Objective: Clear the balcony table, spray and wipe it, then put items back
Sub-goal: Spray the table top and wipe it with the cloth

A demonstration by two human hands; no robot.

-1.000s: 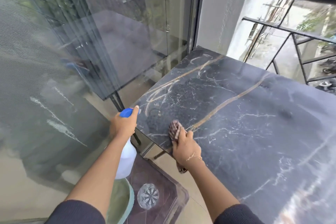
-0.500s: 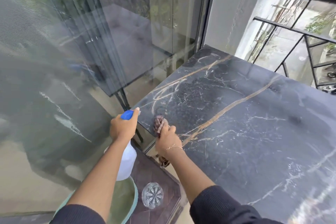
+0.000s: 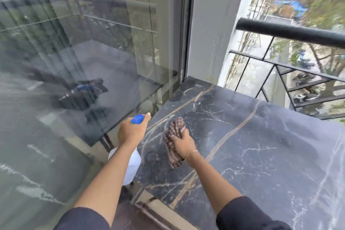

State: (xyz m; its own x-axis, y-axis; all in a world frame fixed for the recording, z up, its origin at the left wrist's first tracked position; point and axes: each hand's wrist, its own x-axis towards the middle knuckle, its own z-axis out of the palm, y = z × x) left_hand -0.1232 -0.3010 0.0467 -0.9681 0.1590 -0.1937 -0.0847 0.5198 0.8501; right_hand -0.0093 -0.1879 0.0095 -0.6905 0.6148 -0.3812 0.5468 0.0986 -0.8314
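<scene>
Head view: looking down at two bare forearms in dark pushed-up sleeves, reaching over a balcony table.
Left hand (image 3: 131,130): curled tight round the neck of a spray bottle (image 3: 133,163), forefinger lying along its blue nozzle (image 3: 137,118).
Spray bottle: white body hangs below the left hand, just off the table's left edge.
Right hand (image 3: 183,144): fingers closed round a bunched checked cloth (image 3: 174,132), just right of the left hand.
Cloth: brown and white, pressed against the table under the right hand, one end trailing back past the wrist.
Table (image 3: 261,155): dark marble with pale and tan veins, spreading right of and beyond both hands.
Glass door (image 3: 84,61): left of the left hand, reflecting the arms and table.
Railing (image 3: 291,31): black metal, far beyond the right hand.
</scene>
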